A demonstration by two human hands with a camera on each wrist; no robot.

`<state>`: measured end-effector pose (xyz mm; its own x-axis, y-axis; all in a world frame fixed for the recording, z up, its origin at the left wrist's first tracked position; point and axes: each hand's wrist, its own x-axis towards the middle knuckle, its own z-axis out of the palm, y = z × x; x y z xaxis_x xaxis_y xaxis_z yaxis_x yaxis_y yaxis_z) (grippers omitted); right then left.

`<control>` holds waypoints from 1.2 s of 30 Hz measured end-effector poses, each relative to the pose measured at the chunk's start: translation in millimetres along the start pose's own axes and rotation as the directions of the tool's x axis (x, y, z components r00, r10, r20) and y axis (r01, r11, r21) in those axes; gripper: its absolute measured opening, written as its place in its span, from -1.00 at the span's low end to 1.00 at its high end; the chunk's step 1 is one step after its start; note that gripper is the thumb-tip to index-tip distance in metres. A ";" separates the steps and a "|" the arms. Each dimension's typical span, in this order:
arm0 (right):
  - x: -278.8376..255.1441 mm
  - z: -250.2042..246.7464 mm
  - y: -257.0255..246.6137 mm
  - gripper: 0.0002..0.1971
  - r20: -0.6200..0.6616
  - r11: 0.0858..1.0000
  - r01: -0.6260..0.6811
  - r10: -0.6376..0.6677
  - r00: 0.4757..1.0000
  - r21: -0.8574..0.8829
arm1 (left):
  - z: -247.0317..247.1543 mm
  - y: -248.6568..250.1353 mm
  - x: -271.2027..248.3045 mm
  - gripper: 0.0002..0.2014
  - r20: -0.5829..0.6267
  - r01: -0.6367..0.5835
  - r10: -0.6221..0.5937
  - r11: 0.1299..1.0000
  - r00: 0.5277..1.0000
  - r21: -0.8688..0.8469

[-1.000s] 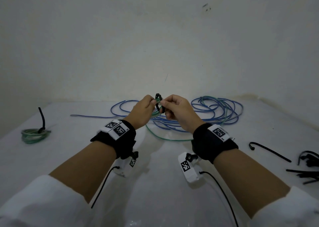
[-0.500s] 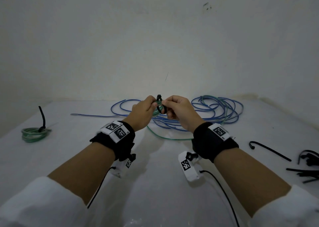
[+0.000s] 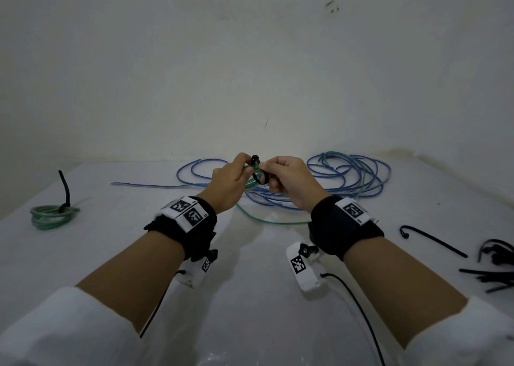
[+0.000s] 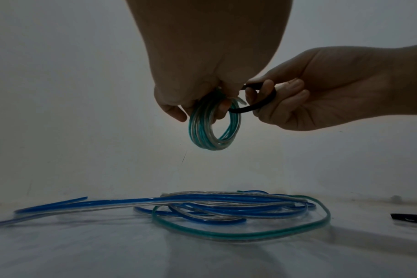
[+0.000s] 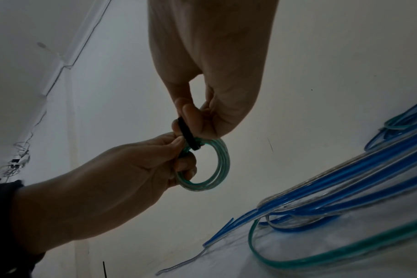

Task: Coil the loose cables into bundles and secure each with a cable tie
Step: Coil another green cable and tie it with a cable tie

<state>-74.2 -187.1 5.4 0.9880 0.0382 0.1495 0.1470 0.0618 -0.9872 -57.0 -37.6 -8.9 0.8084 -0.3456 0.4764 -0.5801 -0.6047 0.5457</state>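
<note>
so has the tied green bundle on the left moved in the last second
No. The tied green bundle lies at the same spot near the table's left edge, its black tie tail pointing up as before.

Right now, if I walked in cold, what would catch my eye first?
Two hands raised mid-table: the left hand grips a small green cable coil while the right hand loops a black cable tie around it. Behind them sprawl loose blue cables; a tied green bundle lies far left.
</note>
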 end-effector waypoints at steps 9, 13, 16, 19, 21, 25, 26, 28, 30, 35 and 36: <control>1.4 -1.9 2.6 -0.78 -0.011 0.998 -0.015 0.015 1.000 0.064 | -2.2 -6.7 -0.2 -0.80 0.018 -0.032 0.030 0.997 0.999 0.072; 2.4 -2.0 0.3 -0.77 0.010 0.999 -0.031 0.030 0.999 0.045 | -2.0 -4.2 -0.6 -0.77 0.054 -0.094 0.086 0.978 0.995 0.186; 3.8 -2.6 -2.1 -0.77 0.005 0.999 -0.020 0.020 1.000 0.030 | -3.1 -2.7 -0.2 -0.77 0.064 -0.110 0.099 0.975 0.993 0.192; 4.3 -5.4 -2.9 -0.79 0.023 1.000 -0.024 0.024 0.999 -0.001 | -4.4 -2.9 -2.5 -0.78 0.085 -0.137 0.122 0.970 0.989 0.203; 5.2 -6.2 -2.7 -0.84 0.039 0.999 -0.038 0.038 0.999 -0.013 | -5.3 -0.8 -3.4 -0.79 0.102 -0.136 0.117 0.968 0.988 0.208; 6.7 -1.9 -3.6 -0.92 0.045 0.999 -0.021 0.023 0.999 -0.049 | -6.1 4.7 -1.8 -0.80 0.089 -0.042 0.033 0.994 0.995 0.101; 7.4 -0.3 -4.1 -0.89 0.047 0.998 0.011 -0.008 0.999 -0.067 | -6.6 5.4 -2.0 -0.82 0.094 -0.021 0.017 0.998 0.995 0.052; 8.1 1.3 -5.6 -0.85 0.035 0.994 0.067 -0.065 0.997 -0.082 | -7.1 4.7 -1.8 -0.88 0.117 -0.012 0.013 1.000 0.993 -0.011; 10.0 0.1 -6.8 -0.84 -0.001 0.995 0.073 -0.073 0.997 -0.072 | -8.1 2.7 -1.7 -0.87 0.134 -0.015 0.020 0.999 0.991 -0.039; 15.5 -2.9 -9.7 -0.81 -0.090 0.999 0.030 -0.031 0.995 -0.020 | -9.9 2.2 -5.4 -0.81 0.191 -0.009 0.023 0.997 0.981 -0.072; 17.2 -3.1 -10.5 -0.81 -0.113 0.999 0.030 -0.035 0.993 -0.040 | -9.5 2.3 -6.8 -0.85 0.200 -0.014 0.029 0.997 0.979 -0.078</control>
<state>-58.6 -190.2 18.2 0.9813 -0.0764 0.1766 0.1788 0.0229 -0.9836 -64.8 -29.8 -4.3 0.7947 -0.4994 0.3451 -0.5973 -0.5420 0.5911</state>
